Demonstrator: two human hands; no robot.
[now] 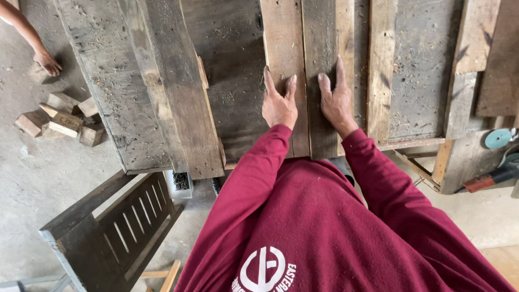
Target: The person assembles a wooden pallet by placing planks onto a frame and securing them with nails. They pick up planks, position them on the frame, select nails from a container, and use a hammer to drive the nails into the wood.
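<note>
Sleeves of dark red cloth run up from our chest to the bench, and at their ends both our hands lie flat on two boards set side by side. Our left hand [279, 105] presses palm-down on the pale plank [282, 48], fingers spread apart and gripping nothing. Our right hand [336, 101] rests the same way on the darker plank [319, 38], fingers splayed and open, just beside the seam where the two planks touch. Left of us a thick weathered beam [181, 103] lies on the worktable [238, 97]. Below it on the floor stands a slatted wooden frame [116, 227]. Farther left small wood offcuts [59, 121] sit piled, and another person's hand [47, 63] touches the floor beyond them.
</note>
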